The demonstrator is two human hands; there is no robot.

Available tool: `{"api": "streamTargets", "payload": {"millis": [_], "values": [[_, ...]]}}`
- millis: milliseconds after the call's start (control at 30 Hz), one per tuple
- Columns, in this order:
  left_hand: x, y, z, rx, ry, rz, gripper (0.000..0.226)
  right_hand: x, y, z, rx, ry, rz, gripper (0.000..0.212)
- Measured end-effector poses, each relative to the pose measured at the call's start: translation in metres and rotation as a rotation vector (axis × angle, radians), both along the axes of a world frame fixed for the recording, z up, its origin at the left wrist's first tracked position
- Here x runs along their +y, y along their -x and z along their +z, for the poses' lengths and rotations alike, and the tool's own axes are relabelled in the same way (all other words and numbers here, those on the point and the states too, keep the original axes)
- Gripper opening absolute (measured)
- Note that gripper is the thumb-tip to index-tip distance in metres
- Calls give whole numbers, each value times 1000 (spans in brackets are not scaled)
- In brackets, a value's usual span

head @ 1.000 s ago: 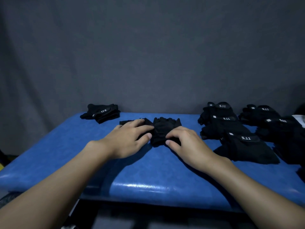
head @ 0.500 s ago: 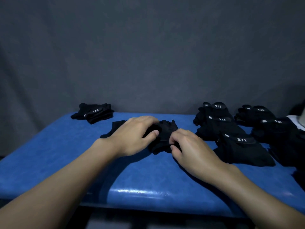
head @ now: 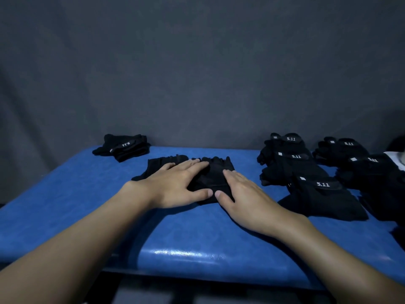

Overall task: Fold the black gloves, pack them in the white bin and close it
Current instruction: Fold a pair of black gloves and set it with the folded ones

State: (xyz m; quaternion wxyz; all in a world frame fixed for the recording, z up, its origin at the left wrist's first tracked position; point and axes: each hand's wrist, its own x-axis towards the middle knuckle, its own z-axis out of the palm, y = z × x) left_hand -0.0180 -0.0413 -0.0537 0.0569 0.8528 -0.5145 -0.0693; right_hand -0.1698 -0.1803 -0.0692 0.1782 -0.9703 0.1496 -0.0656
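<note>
A pair of black gloves (head: 215, 172) lies side by side in the middle of the blue padded table (head: 65, 194). My left hand (head: 175, 185) lies flat over the left glove, fingers straight and reaching onto the right one. My right hand (head: 245, 194) rests flat on the right glove's near right edge, and the two thumbs almost meet at the gloves' near edge. A white corner, possibly the bin (head: 396, 157), shows at the far right edge.
A folded black glove bundle (head: 123, 147) sits at the table's back left. Several unfolded black gloves marked 5.11 (head: 306, 172) are piled at the right, reaching to the frame edge. A grey cloth backdrop (head: 197, 73) hangs behind the table.
Both hands have gone from curled, pinching fingers on the gloves to lying flat on them. The gloves now lie spread flatter.
</note>
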Motion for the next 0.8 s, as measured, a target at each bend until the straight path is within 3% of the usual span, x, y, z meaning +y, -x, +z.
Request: {"api": "streamTargets", "payload": {"millis": [400,567,700,800], "values": [[50,-9,12,-69,201,57,68,12,-2,1,-153,48,55,55],[60,-7,10,-132,135,69,65,25,-10,3,-213,40,133,48],[64,-2,12,-196,159,63,37,29,-18,5,-229,48,160,47],[69,-2,12,-284,207,48,30,32,-27,9,-270,65,155,44]]}}
